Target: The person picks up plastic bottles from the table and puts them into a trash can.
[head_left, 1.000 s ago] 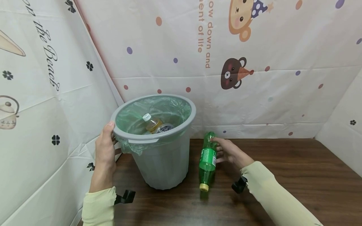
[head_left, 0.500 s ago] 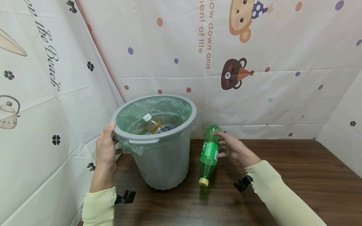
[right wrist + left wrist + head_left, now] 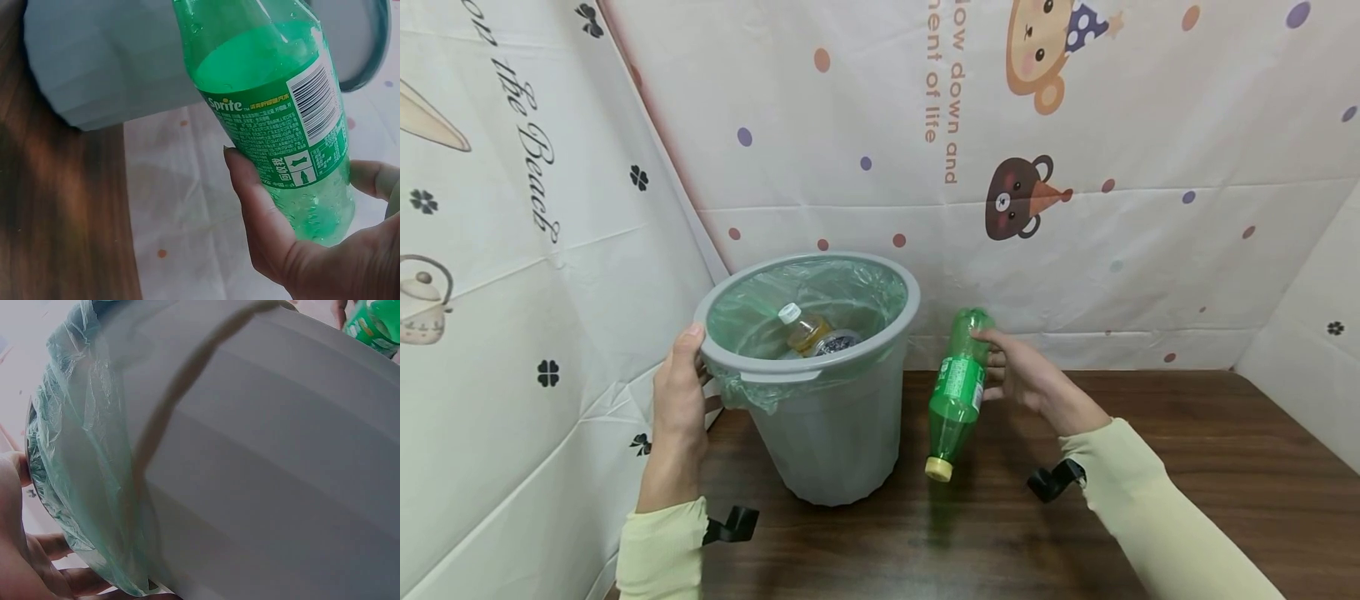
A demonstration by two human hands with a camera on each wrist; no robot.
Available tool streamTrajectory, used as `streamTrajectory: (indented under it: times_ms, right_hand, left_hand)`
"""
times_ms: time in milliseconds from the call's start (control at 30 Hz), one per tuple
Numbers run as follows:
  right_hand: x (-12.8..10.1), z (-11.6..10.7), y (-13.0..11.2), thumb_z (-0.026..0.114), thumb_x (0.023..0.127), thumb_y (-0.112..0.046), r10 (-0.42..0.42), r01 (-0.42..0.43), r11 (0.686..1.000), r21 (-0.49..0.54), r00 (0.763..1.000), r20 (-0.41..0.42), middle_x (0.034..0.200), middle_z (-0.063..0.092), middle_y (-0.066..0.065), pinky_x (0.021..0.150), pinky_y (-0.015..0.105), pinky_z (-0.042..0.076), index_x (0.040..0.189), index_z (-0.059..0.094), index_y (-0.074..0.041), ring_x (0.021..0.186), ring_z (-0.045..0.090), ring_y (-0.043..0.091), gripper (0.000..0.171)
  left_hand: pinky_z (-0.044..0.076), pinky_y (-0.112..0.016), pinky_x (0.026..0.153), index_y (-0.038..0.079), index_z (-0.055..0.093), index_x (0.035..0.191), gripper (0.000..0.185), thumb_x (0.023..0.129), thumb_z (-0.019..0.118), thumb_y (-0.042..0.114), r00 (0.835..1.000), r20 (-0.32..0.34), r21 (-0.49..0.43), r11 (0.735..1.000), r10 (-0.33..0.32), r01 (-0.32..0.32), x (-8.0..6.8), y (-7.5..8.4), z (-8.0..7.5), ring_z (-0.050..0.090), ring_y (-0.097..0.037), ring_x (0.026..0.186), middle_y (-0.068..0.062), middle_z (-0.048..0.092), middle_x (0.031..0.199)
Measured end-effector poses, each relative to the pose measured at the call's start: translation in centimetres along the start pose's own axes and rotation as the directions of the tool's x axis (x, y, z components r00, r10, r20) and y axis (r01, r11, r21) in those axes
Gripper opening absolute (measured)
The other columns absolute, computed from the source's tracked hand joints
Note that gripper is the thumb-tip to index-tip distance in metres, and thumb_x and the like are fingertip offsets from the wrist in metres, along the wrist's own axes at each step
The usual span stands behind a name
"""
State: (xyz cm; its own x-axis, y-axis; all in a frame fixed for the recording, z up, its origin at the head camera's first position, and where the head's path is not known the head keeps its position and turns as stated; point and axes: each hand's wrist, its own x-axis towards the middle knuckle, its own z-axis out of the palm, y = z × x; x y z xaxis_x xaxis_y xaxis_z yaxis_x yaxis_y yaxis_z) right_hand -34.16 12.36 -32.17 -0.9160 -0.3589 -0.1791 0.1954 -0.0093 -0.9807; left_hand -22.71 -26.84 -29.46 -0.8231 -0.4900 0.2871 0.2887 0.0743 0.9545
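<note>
Sitting on the dark wooden table [image 3: 1187,467] is a grey plastic bucket [image 3: 827,433], lined with a thin, pale green plastic bag [image 3: 752,312] that is folded out over its rim. Everything else is being placed off that bucket.

The bucket's rim is being gripped on its left side by the left hand [image 3: 679,400]: the thumb is being laid on top of the rim, and in the left wrist view the other fingers [image 3: 69,578] are being curled in under the bag's bunched edge. So that hand is closed round the rim, not spread.

Just to the right of the bucket, a green plastic Sprite bottle [image 3: 957,392] is being held off the table by the right hand [image 3: 1026,379]. It's being held upside down and tilted, with its yellowish cap [image 3: 937,469] pointing down toward the table and its base up near rim height. The bottle's lower body is being wrapped by the thumb and fingers, which is clearest in the right wrist view [image 3: 275,125]. The bottle isn't touching the bucket.

Inside the bucket, a small bottle with a white cap and amber liquid [image 3: 801,325] is lying at the bottom, right beside something round and dark [image 3: 837,340] that's too hidden to be made out.
</note>
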Motion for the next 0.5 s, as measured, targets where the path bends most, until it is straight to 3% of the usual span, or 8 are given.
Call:
streamTrajectory:
  times_ms: [167, 400, 500]
  right_hand:
    - [-0.3, 0.1, -0.9, 0.049, 0.11, -0.041, -0.016, 0.016, 1.0, 0.002, 1.0, -0.007, 0.153, 0.037, 0.03, 0.087, 0.045, 0.058, 0.166, 0.007, -0.002, 0.132, 0.051, 0.038, 0.08]
    - [-0.8, 0.5, -1.8, 0.049, 0.111, -0.039, -0.047, 0.047, 0.999, 0.022, 0.999, -0.001, 0.156, 0.034, 0.032, 0.089, 0.046, 0.057, 0.166, 0.005, -0.003, 0.137, 0.047, 0.041, 0.079]
    - [-1.1, 0.6, -2.3, 0.049, 0.111, -0.04, -0.061, 0.061, 0.998, 0.023, 0.998, 0.005, 0.152, 0.038, 0.032, 0.086, 0.043, 0.059, 0.164, 0.009, -0.001, 0.126, 0.055, 0.035, 0.078]
  left_hand:
    - [0.054, -0.032, 0.069, 0.023, 0.071, 0.12, 0.04, 0.107, 0.05, 0.055, 1.0, -0.004, -0.001, 1.0, -0.004, 0.004, 0.0, 0.0, 0.0, 0.063, -0.017, 0.104, 0.001, 0.072, 0.111]
    - [0.054, -0.033, 0.07, 0.022, 0.071, 0.119, 0.039, 0.108, 0.05, 0.053, 1.0, 0.0, -0.006, 1.0, -0.001, 0.001, 0.0, 0.0, 0.0, 0.062, -0.018, 0.105, 0.001, 0.072, 0.11]
    - [0.053, -0.033, 0.071, 0.022, 0.071, 0.12, 0.04, 0.108, 0.05, 0.054, 1.0, 0.0, -0.003, 1.0, -0.001, 0.001, 0.0, 0.0, 0.0, 0.062, -0.019, 0.106, 0.001, 0.072, 0.111]
